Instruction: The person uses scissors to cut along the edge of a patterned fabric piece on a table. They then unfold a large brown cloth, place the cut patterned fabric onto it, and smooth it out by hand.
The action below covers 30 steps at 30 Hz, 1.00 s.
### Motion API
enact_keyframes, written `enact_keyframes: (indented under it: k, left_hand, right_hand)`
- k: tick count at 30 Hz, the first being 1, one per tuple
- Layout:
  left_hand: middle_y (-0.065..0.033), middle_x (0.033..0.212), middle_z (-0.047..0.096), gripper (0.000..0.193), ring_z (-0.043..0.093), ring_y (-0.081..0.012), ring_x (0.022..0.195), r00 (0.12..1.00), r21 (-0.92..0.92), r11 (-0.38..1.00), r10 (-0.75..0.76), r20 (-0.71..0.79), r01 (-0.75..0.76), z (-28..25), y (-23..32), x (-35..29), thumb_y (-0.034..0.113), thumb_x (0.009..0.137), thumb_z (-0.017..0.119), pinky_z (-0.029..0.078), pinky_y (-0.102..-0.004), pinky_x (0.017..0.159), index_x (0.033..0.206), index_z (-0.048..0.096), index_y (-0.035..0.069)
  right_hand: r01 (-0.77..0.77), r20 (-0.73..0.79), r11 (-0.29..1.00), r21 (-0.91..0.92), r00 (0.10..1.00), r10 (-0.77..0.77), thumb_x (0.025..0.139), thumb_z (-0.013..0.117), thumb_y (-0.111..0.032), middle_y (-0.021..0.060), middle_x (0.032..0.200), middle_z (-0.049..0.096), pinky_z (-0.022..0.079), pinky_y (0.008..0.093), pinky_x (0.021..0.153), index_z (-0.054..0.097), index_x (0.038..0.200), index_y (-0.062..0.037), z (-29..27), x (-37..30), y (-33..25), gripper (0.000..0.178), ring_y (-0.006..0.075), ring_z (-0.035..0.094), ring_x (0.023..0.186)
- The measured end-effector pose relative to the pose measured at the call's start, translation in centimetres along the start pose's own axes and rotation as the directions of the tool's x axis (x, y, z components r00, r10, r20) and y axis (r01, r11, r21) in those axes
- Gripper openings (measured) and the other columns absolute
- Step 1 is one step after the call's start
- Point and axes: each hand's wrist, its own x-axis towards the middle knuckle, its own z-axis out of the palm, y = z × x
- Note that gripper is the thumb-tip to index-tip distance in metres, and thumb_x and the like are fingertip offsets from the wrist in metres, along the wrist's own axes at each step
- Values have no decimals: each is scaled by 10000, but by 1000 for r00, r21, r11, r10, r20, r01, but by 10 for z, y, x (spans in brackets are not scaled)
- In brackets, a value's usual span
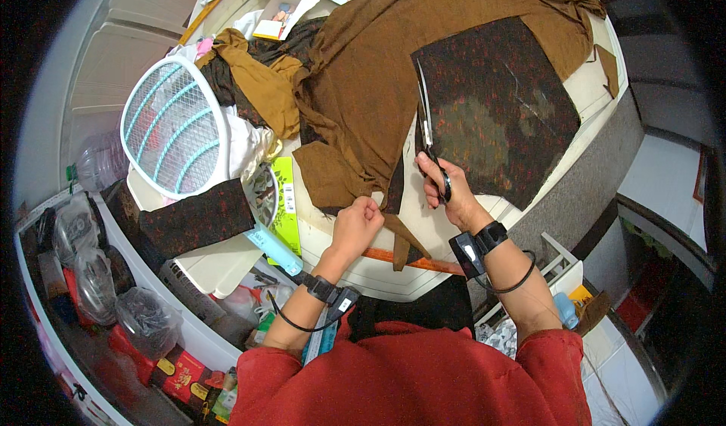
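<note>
The left hand (pixel 357 226) was closed in a fist, gripping the brown cloth (pixel 378 71) at the counter's (pixel 423 233) near edge. Just beside it, the right hand (pixel 446 192) clasped scissors (pixel 425 123), blades pointing away along the dark patterned piece's (pixel 499 101) left edge.

Left hand (pixel 357 224) is fisted; right hand (pixel 446 192) is curled closed, both forearms extended.
</note>
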Motion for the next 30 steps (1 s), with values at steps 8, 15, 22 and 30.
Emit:
enact_keyframes:
  k: [8,15,22,30]
  left_hand:
    - [-134,689,642,169,644,-253,631,1000,-14,1000,-9,-13,9,-4,-3,-3,132,782,627,511,-340,624,867,597,-11]
    - [-58,705,623,126,604,-113,629,996,-207,974,-94,0,92,-26,-4,-11,82,792,614,489,-258,608,873,580,-9]
    - [-94,791,646,76,642,-146,669,987,-635,763,-161,-7,120,-71,-2,-16,88,898,526,529,-267,604,967,523,57]
    - [-161,970,676,120,642,-137,674,878,-647,718,-108,-466,-255,-132,38,13,188,954,527,524,-253,621,978,519,70]
  right_hand:
    - [42,-16,996,-79,999,-43,846,711,-378,-74,516,390,254,206,349,609,890,-108,-8,5,-1,292,32,330,393]
    - [48,5,994,-97,999,-47,845,714,-364,-69,515,412,268,202,349,608,869,-101,-11,13,-18,285,31,346,391]
    - [77,21,980,-185,997,-74,832,735,-325,-70,524,430,271,192,337,602,851,-98,-21,14,-23,263,24,367,394]
    - [61,59,966,-253,997,-48,842,718,-354,-71,503,378,263,217,373,566,862,-120,-35,2,-33,280,44,341,397]
